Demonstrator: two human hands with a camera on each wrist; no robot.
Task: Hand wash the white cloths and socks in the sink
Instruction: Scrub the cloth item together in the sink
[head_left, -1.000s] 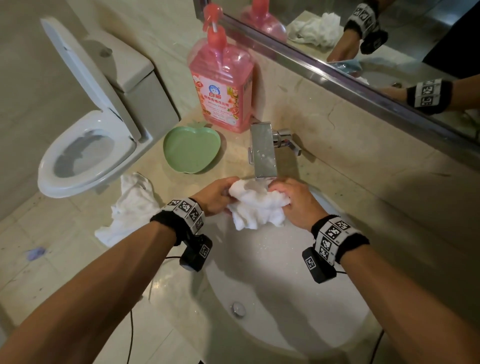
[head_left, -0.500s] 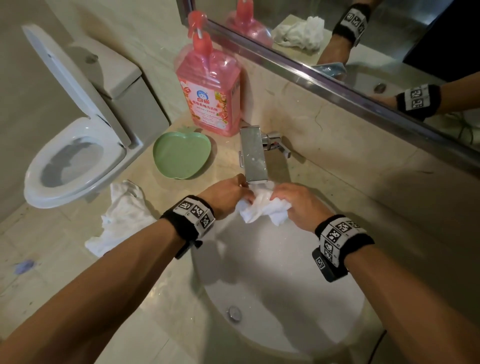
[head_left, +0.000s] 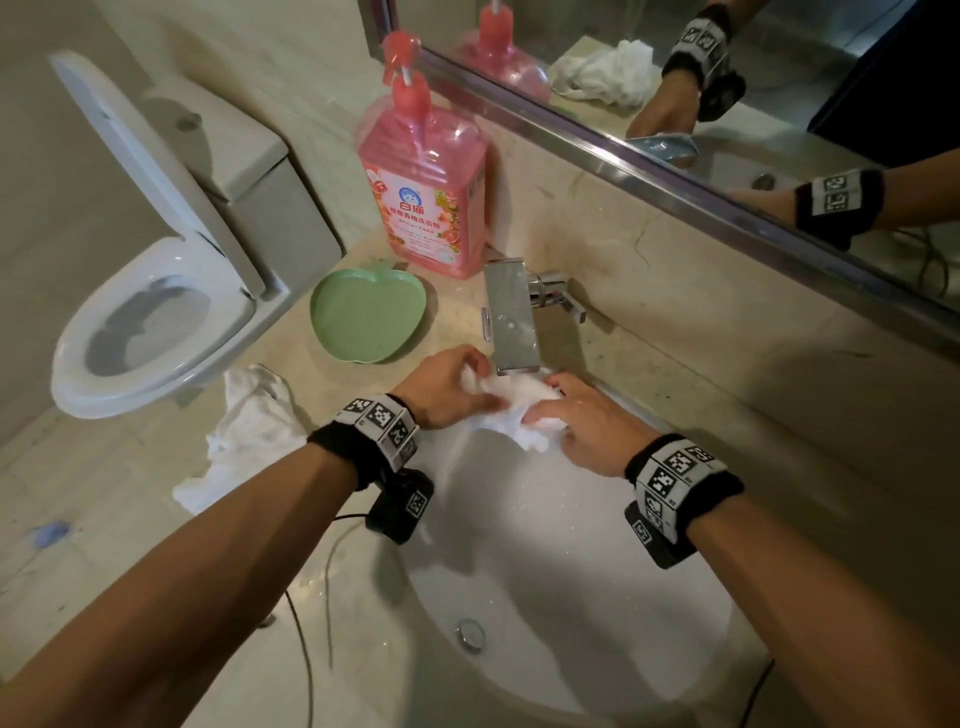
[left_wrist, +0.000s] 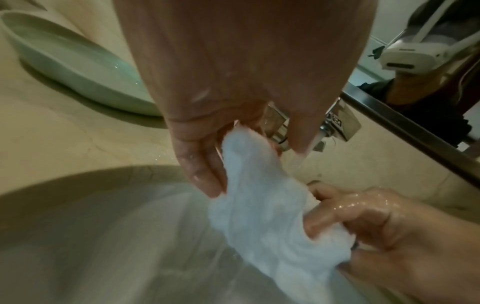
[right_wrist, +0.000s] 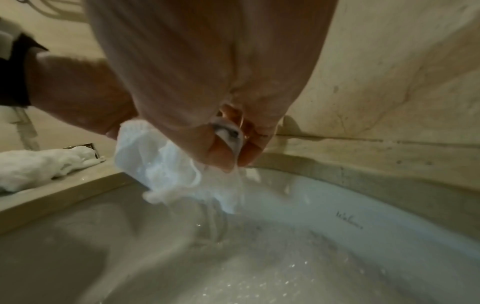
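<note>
Both hands were over the back of the sink (head_left: 545, 597), right under the tap (head_left: 511, 322), with a wet white cloth (head_left: 519, 410) bunched between them. The left hand (head_left: 447, 387) gripped one end of the cloth, fingers and thumb curled round it; the left wrist view showed the fabric (left_wrist: 259, 195) running from those fingers (left_wrist: 200, 160) down to the other hand. The right hand (head_left: 592, 431) clutched the opposite end, and the right wrist view caught its fingertips (right_wrist: 221, 156) pinching a fold of the cloth (right_wrist: 166, 168), with the rest hanging loose above the basin. Water ran from the tap (left_wrist: 337, 123) past the cloth, and thin streams fell off the fabric into the sink (right_wrist: 285, 257), where droplets glittered on the white bowl.

A second white cloth (head_left: 249, 436) lay crumpled at the left edge of the counter (head_left: 322, 395), well apart from the hands; the right wrist view picked it up (right_wrist: 39, 168) lying flat on the countertop. A green apple-shaped dish (head_left: 366, 314) sat near the counter's back edge, just left of the tap, and a pink pump bottle (head_left: 423, 187) stood behind it against the wall. A toilet (head_left: 156, 291) with its lid raised stood beyond the counter's left end. The mirror (head_left: 727, 78) above the counter reflected both wrists and the cloth.
</note>
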